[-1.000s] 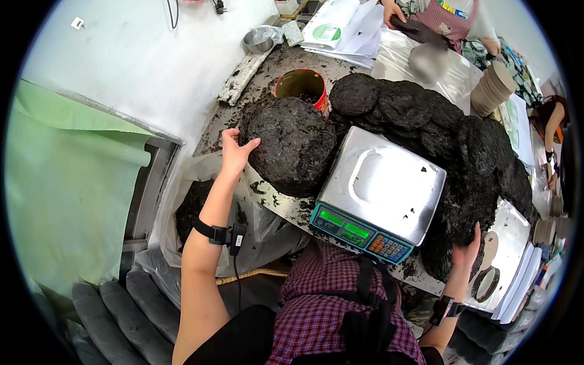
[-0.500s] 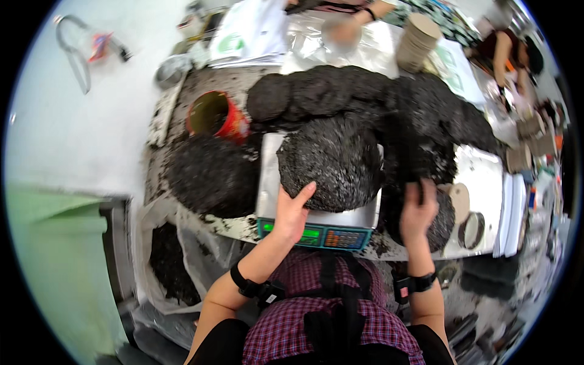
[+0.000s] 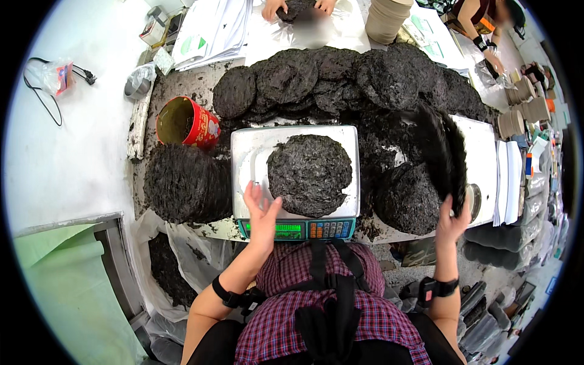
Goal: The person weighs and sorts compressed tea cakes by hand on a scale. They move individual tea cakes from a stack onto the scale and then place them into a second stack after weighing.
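A round black cake [image 3: 309, 176], which looks like dried seaweed, lies flat on the metal pan of a scale [image 3: 249, 152]. Just off its lower left edge is my left hand [image 3: 263, 216], fingers spread and holding nothing. At the right, my right hand [image 3: 453, 222] grips the lower edge of another black seaweed cake [image 3: 447, 158], tilted up on edge and smeared by motion. Beside that one, a pile of cakes [image 3: 407, 201] sits right of the scale. A thick stack of cakes [image 3: 185, 182] stands to the scale's left.
Overlapping seaweed cakes [image 3: 286, 76] form a row behind the scale. A red tin [image 3: 204, 125] stands at the left, above an open plastic bag [image 3: 143, 243] of black flakes. Across the table, another person's hands [image 3: 277, 9] hold a cake. Paper sheets [image 3: 508, 182] lie at the right.
My left hand has let go of the cake, which now rests on the scale. My right hand has moved right, with a tilted cake in its grip. The whole view has shifted.
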`<state>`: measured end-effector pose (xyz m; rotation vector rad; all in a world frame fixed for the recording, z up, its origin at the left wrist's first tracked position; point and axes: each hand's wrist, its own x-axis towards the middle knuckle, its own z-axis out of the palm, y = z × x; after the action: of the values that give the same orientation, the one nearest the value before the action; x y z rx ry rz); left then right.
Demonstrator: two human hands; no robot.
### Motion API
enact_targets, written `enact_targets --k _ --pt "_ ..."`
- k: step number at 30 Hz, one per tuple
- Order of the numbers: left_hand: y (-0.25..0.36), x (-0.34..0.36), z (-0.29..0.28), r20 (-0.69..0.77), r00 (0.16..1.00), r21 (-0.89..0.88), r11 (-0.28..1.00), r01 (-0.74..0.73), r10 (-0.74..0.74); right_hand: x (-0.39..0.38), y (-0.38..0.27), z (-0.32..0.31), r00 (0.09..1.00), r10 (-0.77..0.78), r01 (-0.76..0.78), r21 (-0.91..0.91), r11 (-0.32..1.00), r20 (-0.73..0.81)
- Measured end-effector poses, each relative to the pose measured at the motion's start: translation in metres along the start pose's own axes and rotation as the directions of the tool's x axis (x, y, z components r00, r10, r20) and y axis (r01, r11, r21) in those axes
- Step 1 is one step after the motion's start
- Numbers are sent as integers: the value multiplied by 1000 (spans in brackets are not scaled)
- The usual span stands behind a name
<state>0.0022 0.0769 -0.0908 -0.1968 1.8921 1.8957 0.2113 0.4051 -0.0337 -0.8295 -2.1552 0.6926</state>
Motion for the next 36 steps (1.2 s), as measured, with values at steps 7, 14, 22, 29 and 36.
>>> enact_targets --k 7,14,22,29,36 --pt "11 -1 -56 31 979 147 968 -202 200 -43 3 -33 835 -48 251 -301 920 548" --pt "56 4 -21 496 863 -162 987 -19 98 -12 -106 68 702 623 -614 737 283 346" --pt "57 15 -11 669 737 261 958 -117 -92 -19 -127 118 427 302 -895 447 6 852" --pt "-10 23 41 716 501 513 120 -850 487 -3 -53 188 477 308 -851 344 396 823" --pt "-21 24 51 770 523 507 146 -849 367 23 -73 202 466 150 -460 94 883 872"
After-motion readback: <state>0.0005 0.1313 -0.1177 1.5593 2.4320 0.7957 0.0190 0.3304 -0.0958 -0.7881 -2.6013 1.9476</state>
